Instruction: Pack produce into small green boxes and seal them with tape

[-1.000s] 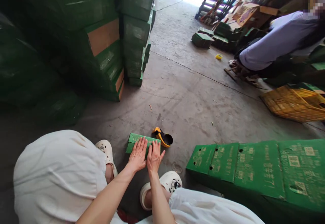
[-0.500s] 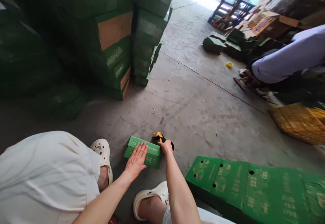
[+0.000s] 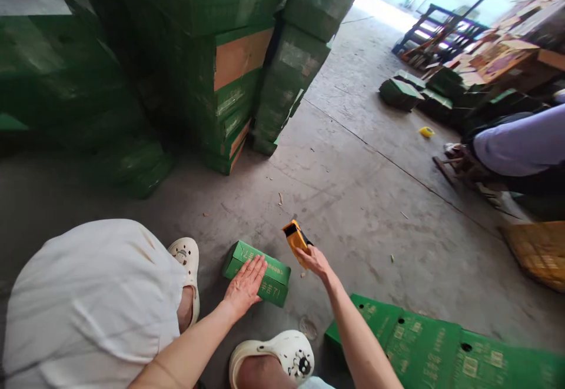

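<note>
On the green box [image 3: 275,276]: "辛苦了!"

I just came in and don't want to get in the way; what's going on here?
Someone has their left hand spread flat on a small green box on the floor. Their right hand grips an orange-and-black tool, held apart from the box. More green boxes stand in a row on their right, with tall stacks of boxes ahead to the left. Another person in a lilac garment is partly visible at the far right.
</note>
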A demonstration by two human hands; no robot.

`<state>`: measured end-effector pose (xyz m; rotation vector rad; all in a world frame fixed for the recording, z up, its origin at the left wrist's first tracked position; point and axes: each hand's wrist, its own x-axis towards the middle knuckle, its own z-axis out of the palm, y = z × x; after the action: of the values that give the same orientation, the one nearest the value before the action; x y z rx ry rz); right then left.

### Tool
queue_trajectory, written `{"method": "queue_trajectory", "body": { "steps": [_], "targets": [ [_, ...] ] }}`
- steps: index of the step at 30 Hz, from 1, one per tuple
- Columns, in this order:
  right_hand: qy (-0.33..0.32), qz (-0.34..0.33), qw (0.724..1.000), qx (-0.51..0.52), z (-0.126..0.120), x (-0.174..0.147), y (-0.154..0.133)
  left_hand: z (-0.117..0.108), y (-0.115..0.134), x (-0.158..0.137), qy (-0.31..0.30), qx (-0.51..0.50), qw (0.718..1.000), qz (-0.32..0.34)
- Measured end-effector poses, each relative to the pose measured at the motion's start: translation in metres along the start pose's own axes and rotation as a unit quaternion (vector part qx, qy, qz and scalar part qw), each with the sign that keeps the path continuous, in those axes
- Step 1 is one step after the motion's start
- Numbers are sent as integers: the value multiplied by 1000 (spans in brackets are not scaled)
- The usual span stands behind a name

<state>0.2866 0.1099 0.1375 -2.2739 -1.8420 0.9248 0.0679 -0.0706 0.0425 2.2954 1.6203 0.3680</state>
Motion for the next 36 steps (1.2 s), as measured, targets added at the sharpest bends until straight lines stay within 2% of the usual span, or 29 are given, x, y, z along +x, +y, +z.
{"method": "queue_trajectory", "body": {
  "steps": [2, 4, 6, 8, 12, 16, 21, 24, 29, 33, 36],
  "targets": [
    [-94, -18, 995, 42, -21, -11, -16, -1, 1, -2, 3, -12, 1000, -3],
    [-210, -38, 969, 120, -28, -33, -30, -4, -1, -5, 8, -27, 1000, -1],
    [-298, -56, 933, 196, -20, -59, -39, -7, -4, -9, 9, -42, 999, 4],
    [-333, -71, 914, 222, -3, -80, -42, -10, -10, -14, 1, -55, 998, 8],
    [-319, -79, 923, 199, 25, -94, -36, -19, -24, -24, 8, -53, 998, -12],
    [-314, -84, 926, 194, 25, -89, -34, -27, -32, -29, 57, -52, 993, -93],
    [-304, -89, 932, 174, 23, -80, -37, -33, -46, -19, 69, -219, 956, -183],
    [-324, -93, 924, 182, 19, -74, -36, -37, -54, -1, 36, -301, 936, -180],
    [-337, -85, 919, 188, 6, -67, -29, -42, -60, 26, 19, -348, 923, -164],
    [-335, -72, 918, 200, 9, -70, -31, -35, -66, 29, 31, -398, 903, -162],
    [-342, -78, 917, 192, 19, -73, -44, -30, -69, 27, 47, -445, 878, -170]
  ]
}}
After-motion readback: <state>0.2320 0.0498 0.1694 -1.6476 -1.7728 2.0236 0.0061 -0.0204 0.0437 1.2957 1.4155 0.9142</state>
